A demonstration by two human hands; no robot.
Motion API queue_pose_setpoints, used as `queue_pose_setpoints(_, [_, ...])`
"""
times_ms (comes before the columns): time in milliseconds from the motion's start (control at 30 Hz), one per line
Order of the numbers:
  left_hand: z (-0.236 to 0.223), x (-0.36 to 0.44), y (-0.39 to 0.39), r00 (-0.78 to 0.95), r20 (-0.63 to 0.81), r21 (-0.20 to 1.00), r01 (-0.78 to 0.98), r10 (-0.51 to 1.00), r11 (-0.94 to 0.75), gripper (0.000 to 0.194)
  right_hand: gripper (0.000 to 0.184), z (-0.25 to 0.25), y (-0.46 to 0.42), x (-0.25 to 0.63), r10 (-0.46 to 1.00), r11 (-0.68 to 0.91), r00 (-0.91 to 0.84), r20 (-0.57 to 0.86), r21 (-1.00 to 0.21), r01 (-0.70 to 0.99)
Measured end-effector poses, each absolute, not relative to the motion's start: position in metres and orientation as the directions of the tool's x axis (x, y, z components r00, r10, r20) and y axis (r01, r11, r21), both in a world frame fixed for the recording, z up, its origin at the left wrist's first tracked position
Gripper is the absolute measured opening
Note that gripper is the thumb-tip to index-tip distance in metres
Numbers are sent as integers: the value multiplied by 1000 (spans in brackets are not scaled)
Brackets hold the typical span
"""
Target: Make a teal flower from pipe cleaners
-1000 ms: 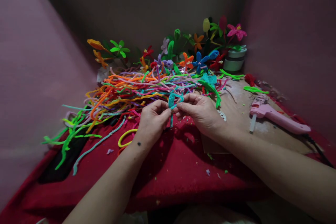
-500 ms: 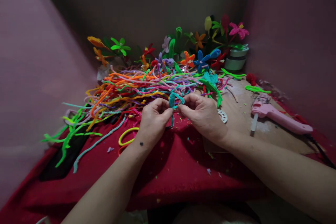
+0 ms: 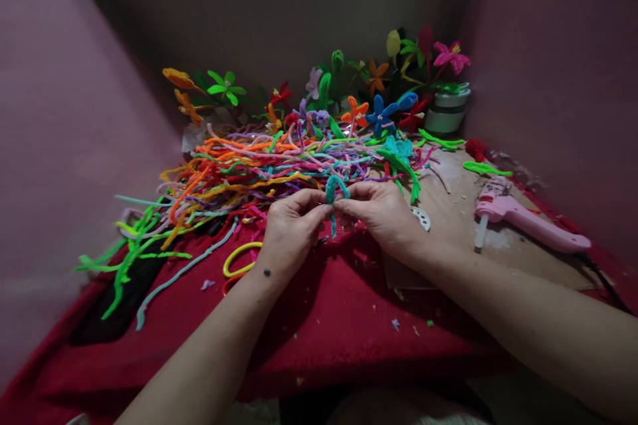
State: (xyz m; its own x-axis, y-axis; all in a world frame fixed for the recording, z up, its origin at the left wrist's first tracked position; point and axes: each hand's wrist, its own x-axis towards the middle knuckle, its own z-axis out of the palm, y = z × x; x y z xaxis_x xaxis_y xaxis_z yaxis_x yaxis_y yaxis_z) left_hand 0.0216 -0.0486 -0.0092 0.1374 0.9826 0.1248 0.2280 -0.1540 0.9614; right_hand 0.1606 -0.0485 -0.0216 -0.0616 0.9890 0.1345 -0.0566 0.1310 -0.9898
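A teal pipe cleaner [image 3: 337,183], bent into a loop with a short tail hanging below, is held up between my hands over the red cloth. My left hand [image 3: 296,222] pinches its left side between thumb and forefinger. From the other side, my right hand [image 3: 381,212] pinches the loop's right end; some of its fingers are curled out of sight. Behind my hands lies a tangled heap of colourful pipe cleaners [image 3: 259,153]. A teal flower piece [image 3: 397,147] rests at the heap's right end.
A pink glue gun [image 3: 533,216] lies on a brown board [image 3: 448,259] at right, beside a white perforated disc [image 3: 421,218]. Yellow scissor-like handles [image 3: 238,259] show by my left wrist. A dark flat object [image 3: 117,309] is at left. Pipe-cleaner flowers [image 3: 381,113] and a pot [image 3: 448,109] stand behind.
The teal loop's right side has been drawn in, so it looks rounder and narrower. My right hand has come slightly closer to my left.
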Motion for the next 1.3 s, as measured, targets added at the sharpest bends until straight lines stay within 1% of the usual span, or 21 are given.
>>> queue_pose_setpoints(100, [-8, 21, -47, 164, 85, 969, 218, 983, -120, 19, 15, -21, -47, 163, 988, 91, -116, 101, -992, -81])
queue_pose_setpoints(167, [-7, 21, -47, 184, 70, 972, 209, 980, -108, 21, 17, -21, -46, 164, 983, 101, -141, 115, -989, -104])
queue_pose_setpoints(233, [-6, 22, -48, 188, 71, 973, 201, 980, -109, 21, 18, -20, -45, 164, 983, 117, -121, 137, -980, -161])
queue_pose_setpoints(300, [-5, 23, -49, 188, 67, 974, 200, 980, -105, 21, 19, -21, -44, 165, 984, 116, -104, 144, -965, -234])
queue_pose_setpoints(367, [-4, 23, -49, 209, 41, 975, 204, 977, -84, 20, 17, -23, -42, 165, 980, 105, -134, 147, -954, -282])
queue_pose_setpoints(467, [-4, 22, -48, 258, 5, 977, 205, 966, -59, 16, 17, -27, -39, 166, 972, 81, -186, 143, -949, -305])
queue_pose_setpoints(567, [-7, 21, -46, 283, 7, 973, 219, 959, -72, 14, 19, -30, -37, 166, 977, 39, -184, 106, -942, -334])
queue_pose_setpoints(667, [-11, 18, -43, 310, 15, 948, 299, 951, -112, 12, 20, -31, -37, 165, 980, 16, -180, 81, -940, -341])
queue_pose_setpoints(800, [-15, 15, -40, 312, 7, 882, 445, 950, -153, 9, 23, -34, -37, 164, 975, 33, -193, 108, -933, -358])
queue_pose_setpoints(900, [-17, 13, -39, 328, 68, 814, 528, 942, -242, 9, 24, -37, -36, 164, 980, 16, -180, 90, -926, -377])
queue_pose_setpoints(1033, [-18, 10, -37, 395, 208, 643, 634, 895, -429, 13, 27, -39, -34, 164, 981, -23, -184, 53, -922, -388])
queue_pose_setpoints(1133, [-16, 7, -35, 450, 231, 557, 666, 862, -497, 13, 29, -38, -34, 164, 988, -30, -152, 28, -930, -366])
queue_pose_setpoints(1233, [-10, 6, -35, 466, 242, 558, 651, 851, -515, 13, 30, -35, -35, 164, 995, -41, -96, -8, -936, -350])
queue_pose_setpoints(1300, [-6, 8, -37, 409, 273, 603, 632, 871, -486, 16, 29, -34, -36, 164, 998, -43, -64, -22, -934, -354])
